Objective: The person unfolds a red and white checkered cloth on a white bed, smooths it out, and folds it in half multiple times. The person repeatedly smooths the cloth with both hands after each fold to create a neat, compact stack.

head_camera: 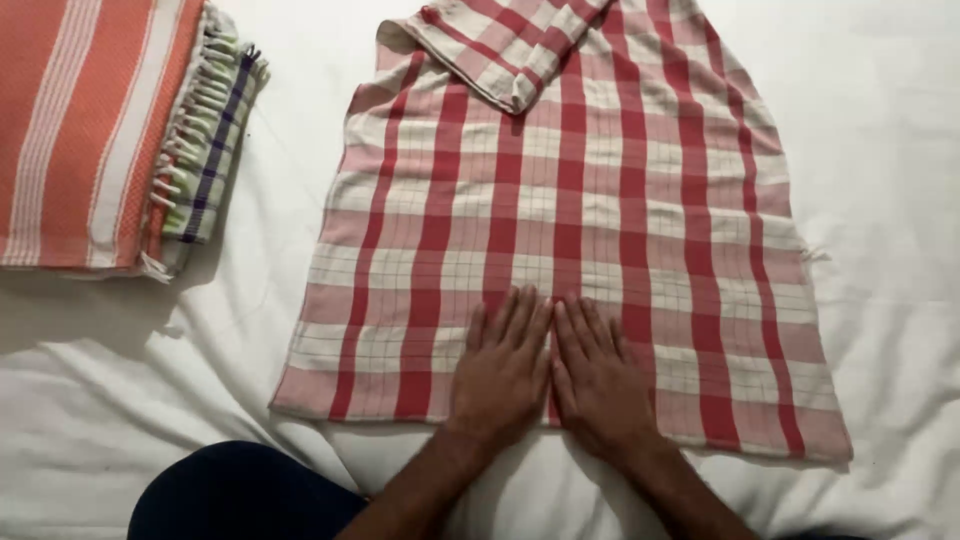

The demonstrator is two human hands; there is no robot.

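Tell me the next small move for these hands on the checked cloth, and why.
Probably sweep both palms outward. The left hand and right hand lie flat, side by side, at the middle of the near edge of the red checked cloth, which is spread on the white sheet. Its far corner is flipped over, so that needs flattening afterwards.

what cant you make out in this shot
Head view only:
- Far end of the checked cloth: cut off by the top edge.
- Cloth under the left hand and right hand: covered by the flat palms.
- Orange striped towel: left side cut off by the frame edge.
- Fringed cloths beneath it: only the edges show, so their count is unclear.
- Dark garment: cut off at the bottom edge.
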